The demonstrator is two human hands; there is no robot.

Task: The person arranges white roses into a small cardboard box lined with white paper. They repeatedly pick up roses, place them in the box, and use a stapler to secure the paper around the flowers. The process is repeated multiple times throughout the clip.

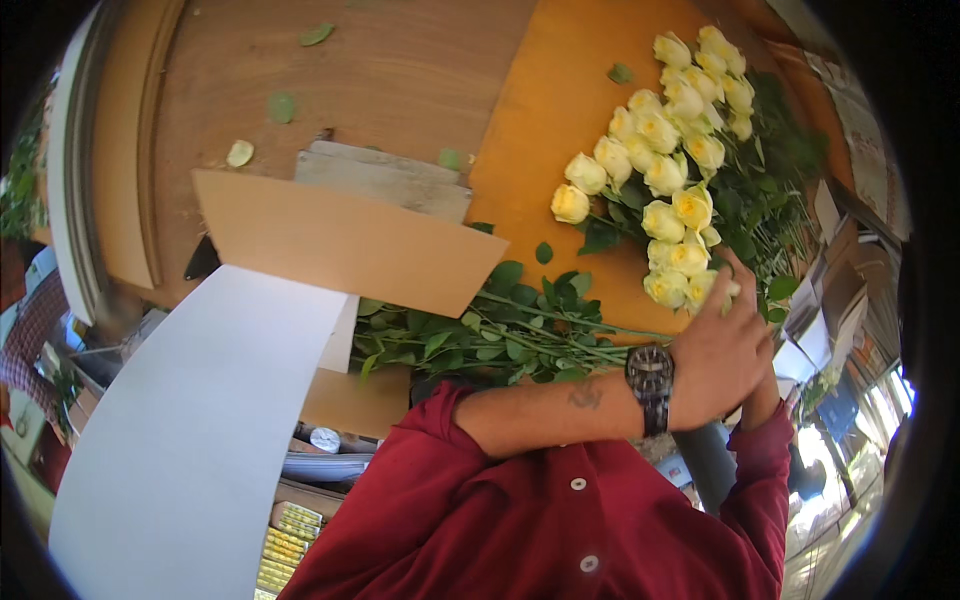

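Observation:
My left hand [716,349], with a dark watch on its wrist, reaches across to the lowest heads of a pile of pale yellow roses [664,174]. Its fingers touch a rose head, but their grip is partly hidden. Beneath and behind it is my right hand [761,397], of which little beyond the wrist shows; what it holds is hidden. The roses lie on an orange sheet [517,150], their leafy stems [750,202] towards the right. More green stems with leaves [510,330] run leftward from my left wrist, partly under a brown cardboard piece [352,240].
A large white sheet [202,420] slopes down at the left, beside the cardboard. A worn grey board [382,180] lies behind the cardboard. Loose leaves [281,107] are scattered on the brown tabletop [360,82]. Stacked cardboard [832,277] stands at the right edge.

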